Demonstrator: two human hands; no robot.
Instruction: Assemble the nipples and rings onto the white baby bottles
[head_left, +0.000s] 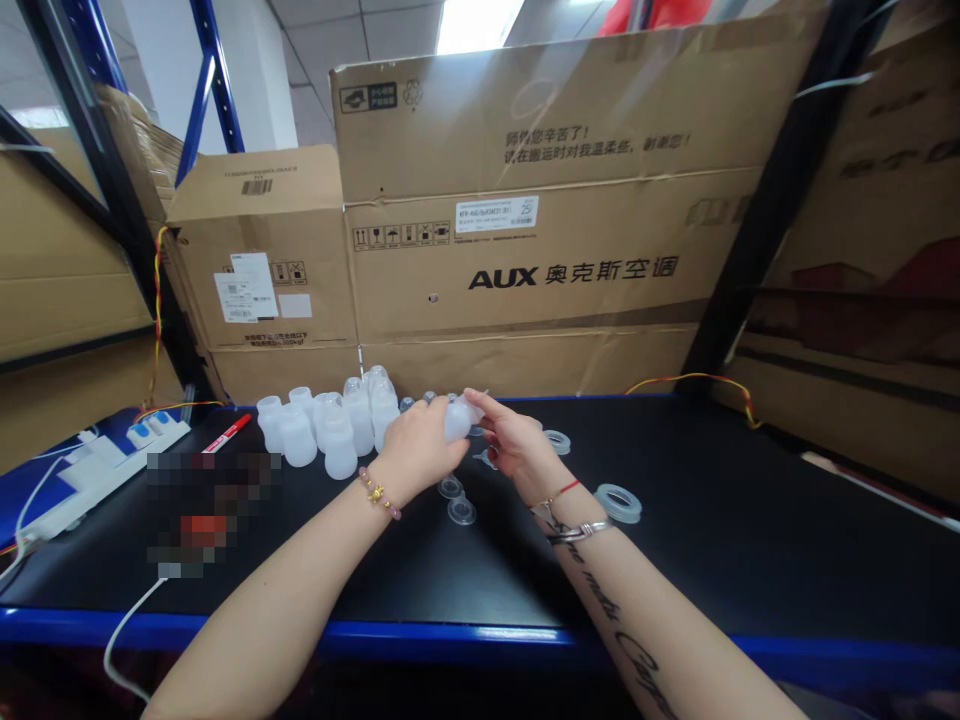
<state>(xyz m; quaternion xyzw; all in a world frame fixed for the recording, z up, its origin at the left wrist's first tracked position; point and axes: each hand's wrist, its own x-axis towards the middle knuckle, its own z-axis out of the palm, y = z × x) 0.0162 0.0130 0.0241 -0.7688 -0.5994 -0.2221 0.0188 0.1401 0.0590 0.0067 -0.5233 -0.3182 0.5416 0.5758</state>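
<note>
My left hand is closed around a frosted white baby bottle, which lies tilted with its end toward my right hand. The fingers of my right hand are pinched at that end, on a small clear piece that is mostly hidden by the fingers. Below the hands, clear round discs lie on the black tabletop. Left of my left hand stand several frosted bottles, some with clear domed tops. Small clear domed parts sit behind the hands.
Stacked clear rings lie to the right, with another ring farther back. A red marker, a blurred-out object and a white power strip are at left. Large cardboard walls the back.
</note>
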